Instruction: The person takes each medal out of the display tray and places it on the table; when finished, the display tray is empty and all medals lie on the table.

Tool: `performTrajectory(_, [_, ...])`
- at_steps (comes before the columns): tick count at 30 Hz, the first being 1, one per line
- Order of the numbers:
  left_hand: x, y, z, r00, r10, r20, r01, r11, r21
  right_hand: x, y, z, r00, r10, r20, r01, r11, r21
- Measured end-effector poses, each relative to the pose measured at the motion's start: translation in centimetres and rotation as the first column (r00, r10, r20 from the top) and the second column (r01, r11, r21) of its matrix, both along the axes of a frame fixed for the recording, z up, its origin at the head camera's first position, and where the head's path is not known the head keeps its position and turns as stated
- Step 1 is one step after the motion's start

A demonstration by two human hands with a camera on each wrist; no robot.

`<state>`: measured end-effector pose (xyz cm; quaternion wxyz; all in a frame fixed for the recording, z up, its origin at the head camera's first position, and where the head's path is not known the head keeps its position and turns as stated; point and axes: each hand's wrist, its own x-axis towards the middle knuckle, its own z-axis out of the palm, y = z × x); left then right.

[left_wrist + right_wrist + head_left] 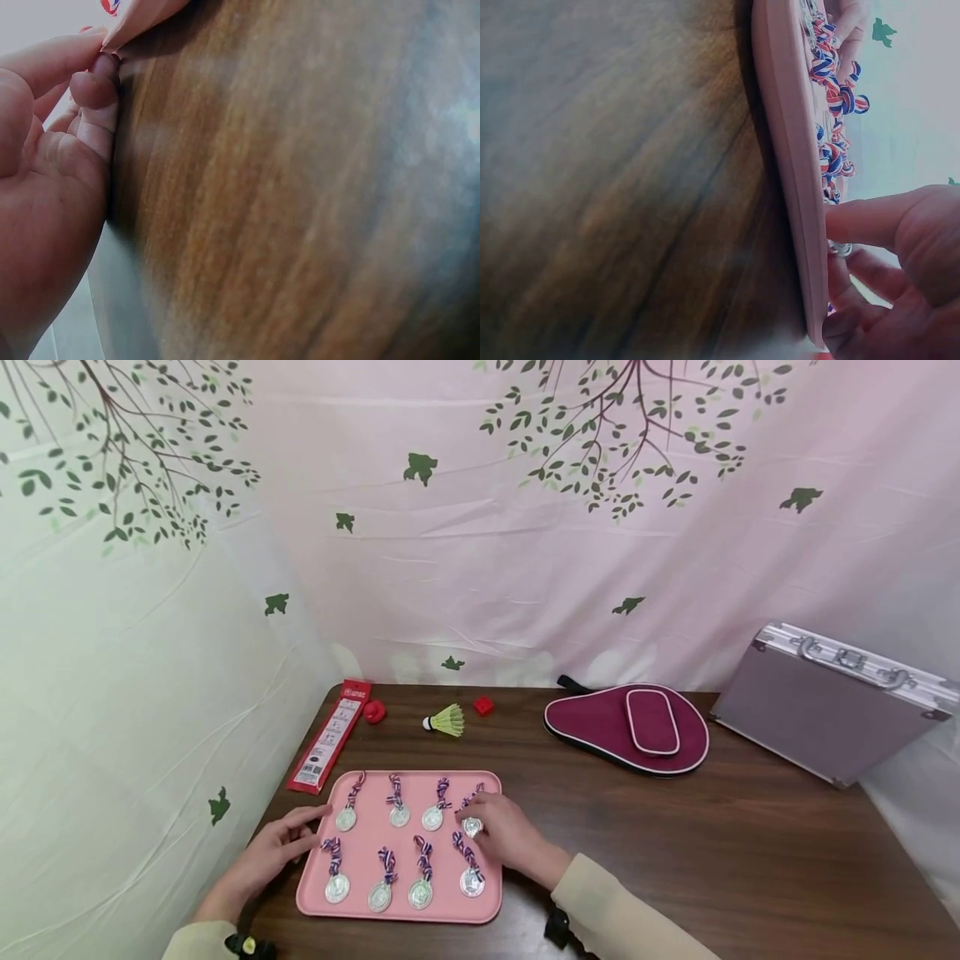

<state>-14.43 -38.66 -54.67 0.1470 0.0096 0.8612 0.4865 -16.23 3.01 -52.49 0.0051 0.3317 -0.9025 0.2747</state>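
A pink tray (364, 852) holds several silver medals with knotted red, white and blue ribbons, laid in two rows. My right hand (512, 833) reaches over the tray's right side and pinches the far-right medal (472, 827) of the back row. In the right wrist view, thumb and fingers close around that medal (840, 248) just inside the rim. At the tray's left edge, my left hand (273, 852) grips the rim between thumb and fingers. The left wrist view shows its fingertips at the tray's corner (142, 21).
Behind the tray lie a red packet (330, 739), a small red object (374, 712), a yellow shuttlecock (446, 721) and a red cube (483, 705). A maroon paddle case (592, 722) and a silver-edged hard case (825, 710) are toward the right. Fabric walls border the table.
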Motion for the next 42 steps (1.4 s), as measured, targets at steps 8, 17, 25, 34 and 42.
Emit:
performTrajectory(8, [0.0, -0.2, 0.1, 1.0, -0.002, 0.009, 0.002, 1.0, 0.003, -0.5, 2.3, 0.6, 0.98, 0.036, 0.196, 0.01, 0.974, -0.227])
performTrajectory(17, [-0.2, -0.1, 0.2, 1.0, -0.009, 0.013, 0.009, 1.0, 0.001, -1.6, 8.6, 0.3, 0.986, -0.038, 0.162, 0.08, 0.963, -0.256])
performTrajectory(25, [-0.1, 0.1, 0.3, 1.0, 0.002, 0.019, -0.002, 1.0, 0.01, -1.8, 12.4, -0.9, 0.995, -0.039, 0.091, 0.049, 0.993, -0.111])
performTrajectory(34, [0.1, -0.1, 0.3, 1.0, 0.007, 0.011, -0.007, 1.0, 0.009, -1.8, 12.8, -0.7, 1.0, -0.026, 0.012, 0.026, 0.999, -0.027])
performTrajectory(42, [0.0, 0.3, 0.6, 0.999, 0.019, 0.033, -0.019, 1.0, 0.003, -1.5, 12.7, -0.5, 0.998, -0.058, 0.014, 0.058, 0.998, -0.004])
